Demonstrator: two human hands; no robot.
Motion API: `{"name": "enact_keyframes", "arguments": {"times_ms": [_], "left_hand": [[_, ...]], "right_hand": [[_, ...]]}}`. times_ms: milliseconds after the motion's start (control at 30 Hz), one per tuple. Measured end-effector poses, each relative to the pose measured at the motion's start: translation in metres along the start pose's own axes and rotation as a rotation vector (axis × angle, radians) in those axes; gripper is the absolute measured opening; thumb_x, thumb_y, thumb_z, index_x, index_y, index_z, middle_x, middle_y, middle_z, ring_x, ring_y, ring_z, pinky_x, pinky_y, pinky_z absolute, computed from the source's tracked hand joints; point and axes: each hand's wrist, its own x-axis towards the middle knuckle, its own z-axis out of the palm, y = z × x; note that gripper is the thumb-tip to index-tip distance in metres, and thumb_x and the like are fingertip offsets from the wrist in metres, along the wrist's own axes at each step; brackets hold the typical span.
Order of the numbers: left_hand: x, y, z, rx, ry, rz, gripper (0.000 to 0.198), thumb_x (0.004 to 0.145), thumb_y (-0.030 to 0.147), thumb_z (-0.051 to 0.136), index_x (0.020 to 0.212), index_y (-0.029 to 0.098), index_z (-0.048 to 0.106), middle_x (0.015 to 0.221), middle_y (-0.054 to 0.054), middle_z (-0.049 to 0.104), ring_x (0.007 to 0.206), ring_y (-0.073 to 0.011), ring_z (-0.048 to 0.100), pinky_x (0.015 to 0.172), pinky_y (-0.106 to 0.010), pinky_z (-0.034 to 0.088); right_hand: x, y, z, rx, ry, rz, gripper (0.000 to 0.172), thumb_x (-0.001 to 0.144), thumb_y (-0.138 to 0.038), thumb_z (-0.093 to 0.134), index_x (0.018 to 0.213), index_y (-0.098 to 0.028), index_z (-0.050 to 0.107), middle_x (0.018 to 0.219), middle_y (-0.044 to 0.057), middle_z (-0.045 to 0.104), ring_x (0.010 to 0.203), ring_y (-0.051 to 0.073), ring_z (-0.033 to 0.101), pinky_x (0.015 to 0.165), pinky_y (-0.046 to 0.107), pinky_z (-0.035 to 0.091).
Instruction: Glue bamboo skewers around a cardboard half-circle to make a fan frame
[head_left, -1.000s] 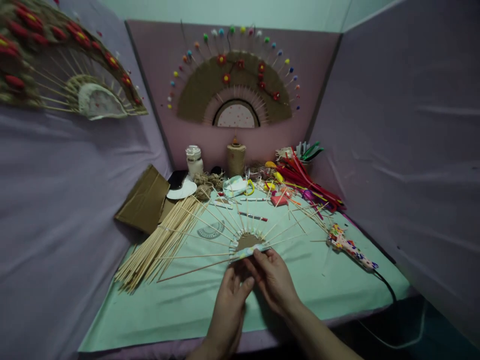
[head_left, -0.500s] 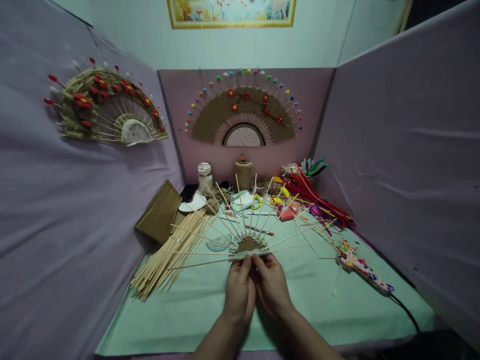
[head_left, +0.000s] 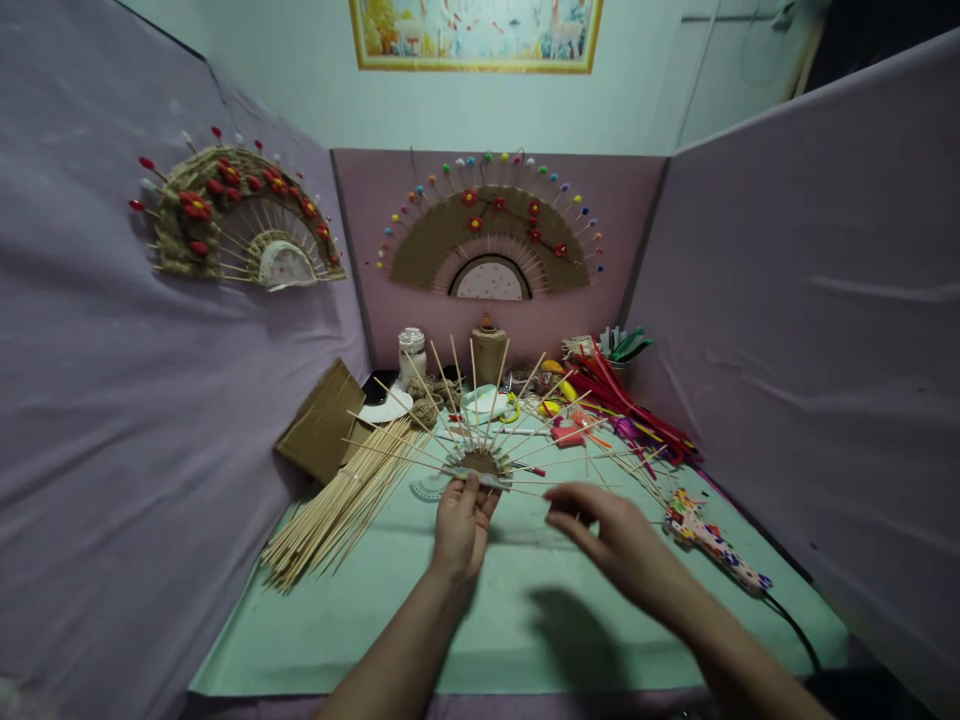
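At left, sticks [head_left: 345, 500] are laid on the surface [head_left: 300, 640]. To their right, the fan frame [head_left: 480, 463] is held up at its base by the left hand [head_left: 459, 530], pinched between thumb and fingers. The right hand [head_left: 611, 530] has been taken off that base, so the frame is supported one-handed; the right thumb and forefinger are parted near a rib [head_left: 531, 493], contact being unclear.

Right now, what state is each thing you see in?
Stick frame: fanned out, held
Left hand: grip closed on the frame
Right hand: grip open, fingers curled
Jar: upright, lidded
Twine cone: upright
Glue gun: lying down, power unclear
Stick bundle: lying flat
Flowered fans: spread open
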Motion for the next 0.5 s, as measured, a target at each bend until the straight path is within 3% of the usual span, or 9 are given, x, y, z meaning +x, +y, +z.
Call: {"name": "enact_keyframes", "arguments": {"times_ms": [67, 133, 200, 267, 400, 500], "left_hand": [[-0.002, -0.002, 0.001, 0.019, -0.003, -0.004, 0.031, 0.065, 0.03, 0.082, 0.078, 0.013, 0.06, 0.084, -0.003, 0.071, 0.079, -0.0126, 0.066, 0.082, -0.029, 0.052], [-0.005, -0.004, 0.002, 0.054, -0.009, -0.007, 0.031, 0.065, 0.031, 0.082, 0.079, 0.013, 0.061, 0.083, -0.003, 0.07, 0.078, -0.0127, 0.065, 0.081, -0.029, 0.052], [-0.009, -0.006, 0.004, 0.091, -0.018, -0.02, 0.033, 0.065, 0.033, 0.082, 0.08, 0.012, 0.061, 0.084, -0.004, 0.07, 0.078, -0.0131, 0.065, 0.079, -0.029, 0.052], [-0.014, -0.007, 0.005, 0.12, -0.028, -0.04, 0.035, 0.065, 0.036, 0.081, 0.081, 0.012, 0.062, 0.085, -0.005, 0.07, 0.077, -0.0133, 0.065, 0.077, -0.028, 0.052], [-0.017, -0.008, 0.004, 0.127, -0.042, -0.046, 0.036, 0.064, 0.037, 0.081, 0.078, 0.012, 0.06, 0.081, -0.005, 0.07, 0.074, -0.0135, 0.065, 0.073, -0.027, 0.051], [-0.017, -0.008, 0.003, 0.116, -0.051, -0.048, 0.035, 0.064, 0.036, 0.081, 0.076, 0.013, 0.058, 0.078, -0.004, 0.07, 0.073, -0.0132, 0.065, 0.071, -0.025, 0.051]], "right_hand": [[0.027, -0.024, -0.032, -0.238, 0.114, -0.208, 0.015, 0.082, -0.032, 0.063, 0.092, -0.022, 0.069, 0.085, 0.006, 0.07, 0.074, 0.021, 0.061, 0.072, 0.034, 0.046], [0.061, -0.047, -0.055, -0.444, 0.169, -0.436, 0.018, 0.086, -0.031, 0.059, 0.097, -0.019, 0.067, 0.098, 0.01, 0.067, 0.091, 0.023, 0.06, 0.081, 0.037, 0.046], [0.099, -0.065, -0.066, -0.621, 0.103, -0.626, 0.017, 0.088, -0.026, 0.058, 0.1, -0.017, 0.066, 0.108, 0.012, 0.065, 0.102, 0.023, 0.057, 0.09, 0.038, 0.043], [0.135, -0.074, -0.068, -0.806, -0.049, -0.749, 0.017, 0.087, -0.025, 0.061, 0.099, -0.016, 0.067, 0.116, 0.011, 0.063, 0.11, 0.024, 0.053, 0.096, 0.039, 0.04], [0.183, -0.068, -0.059, -1.091, -0.341, -0.793, 0.02, 0.079, -0.032, 0.071, 0.094, -0.018, 0.068, 0.112, 0.007, 0.067, 0.115, 0.025, 0.051, 0.102, 0.041, 0.032], [0.193, -0.052, -0.054, -1.2, -0.441, -0.751, 0.027, 0.079, -0.045, 0.068, 0.087, -0.019, 0.069, 0.097, 0.006, 0.071, 0.104, 0.024, 0.057, 0.098, 0.041, 0.031]]}}
